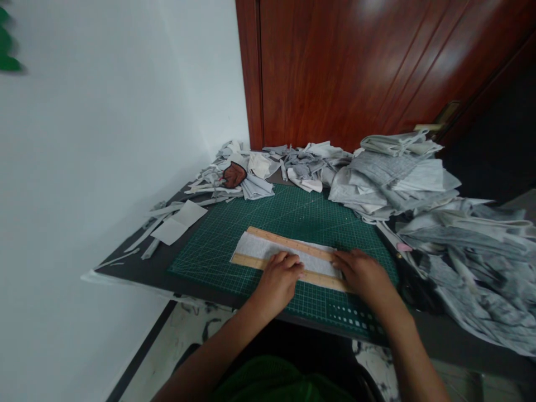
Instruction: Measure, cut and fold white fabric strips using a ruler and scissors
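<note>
A light grey strip of cloth [312, 259] lies flat on the green cutting mat. Along its far edge runs an upper wooden ruler [288, 242], and a second, lower wooden ruler [251, 261] follows its near edge. My left hand [281, 279] is closed at the middle of the lower ruler, its curled fingers over the ruler and cloth. At the right end of the strip, my right hand [363, 274] has its fingers on the tip of the upper ruler. The palm hides the lower ruler's right end and the cloth corner there.
The green cutting mat [209, 251] covers much of the dark table [138, 268]. Cloth scraps [259, 184] line the back, beside a white folded piece [179, 222] at left. Tall stacks of grey cloth [389, 178] stand at right, near dark scissors [419, 290].
</note>
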### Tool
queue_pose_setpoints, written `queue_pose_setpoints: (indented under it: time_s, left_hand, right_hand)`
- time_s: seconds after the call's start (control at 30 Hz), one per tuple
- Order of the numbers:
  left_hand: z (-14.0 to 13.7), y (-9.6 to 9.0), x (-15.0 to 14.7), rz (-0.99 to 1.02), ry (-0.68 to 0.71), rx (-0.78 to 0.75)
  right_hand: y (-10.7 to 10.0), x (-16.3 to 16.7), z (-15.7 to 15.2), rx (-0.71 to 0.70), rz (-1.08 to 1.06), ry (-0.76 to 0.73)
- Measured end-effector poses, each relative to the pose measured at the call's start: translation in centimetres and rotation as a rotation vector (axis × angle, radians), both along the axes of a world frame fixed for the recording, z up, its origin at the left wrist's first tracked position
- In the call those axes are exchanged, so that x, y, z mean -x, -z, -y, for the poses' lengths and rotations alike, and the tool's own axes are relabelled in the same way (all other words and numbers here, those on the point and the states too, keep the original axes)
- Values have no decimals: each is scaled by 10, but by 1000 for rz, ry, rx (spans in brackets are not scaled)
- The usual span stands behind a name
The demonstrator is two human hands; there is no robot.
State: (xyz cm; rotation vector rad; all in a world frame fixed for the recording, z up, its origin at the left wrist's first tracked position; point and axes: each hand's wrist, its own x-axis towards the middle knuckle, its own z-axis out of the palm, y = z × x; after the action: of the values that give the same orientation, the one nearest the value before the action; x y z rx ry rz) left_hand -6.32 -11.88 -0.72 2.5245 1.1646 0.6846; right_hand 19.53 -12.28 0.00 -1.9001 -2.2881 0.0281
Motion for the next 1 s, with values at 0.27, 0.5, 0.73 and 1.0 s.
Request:
queue_pose_setpoints:
  time_s: [0.27, 0.5, 0.73, 1.0]
  left_hand:
    - [1, 0, -1, -6, -12, 23]
    - [2, 0, -1, 2, -14, 10]
    - [3, 1, -2, -29, -24, -5]
    - [0, 3, 0, -27, -22, -6]
  right_hand:
    - [22, -6, -11, -21, -260, -106]
    - [19, -2, -9, 50, -237, -119]
    - [2, 7, 4, 25, -49, 4]
    - [-5, 14, 7, 19, 17, 91]
